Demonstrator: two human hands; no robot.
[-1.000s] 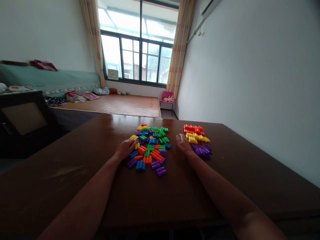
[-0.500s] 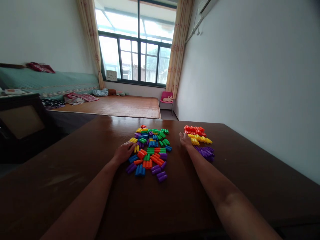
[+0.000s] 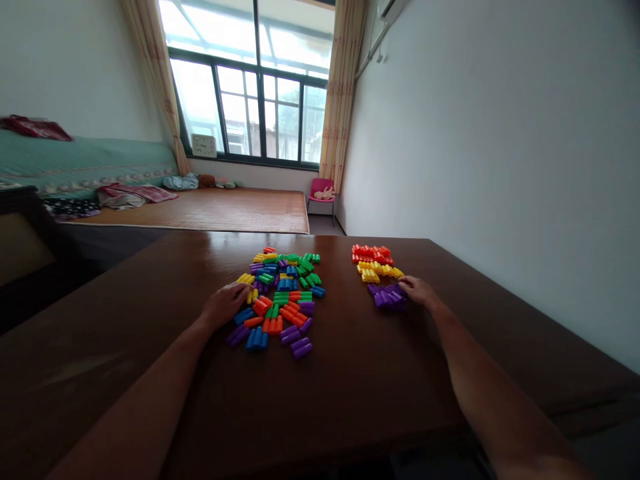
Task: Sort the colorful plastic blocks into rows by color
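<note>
My left hand [image 3: 226, 303] rests at the left edge of a mixed pile of plastic toy blocks, its fingers stretched over the table beside the yellow blocks [image 3: 246, 279]. Its fingertips partly hide what they touch. My right hand [image 3: 419, 291] reaches to the sorted blocks with its fingers extended. Its fingertips are at the right end of the purple blocks [image 3: 387, 297], just below the end of the yellow row [image 3: 377, 270]. A red row [image 3: 373, 254] lies behind the yellow one. Green blocks [image 3: 306, 267], blue blocks [image 3: 257, 339] and orange blocks [image 3: 273, 325] are among the mixed pile.
The blocks lie on a dark brown glossy table [image 3: 330, 400]. Beyond its far edge are a bed with a woven mat [image 3: 240, 210] and a pink chair [image 3: 321, 187] with a soft toy. A white wall [image 3: 475, 147] runs along the right.
My right hand has moved from the left side of the sorted rows to their right side. My left hand stays by the yellow blocks. The view has shifted slightly to the right.
</note>
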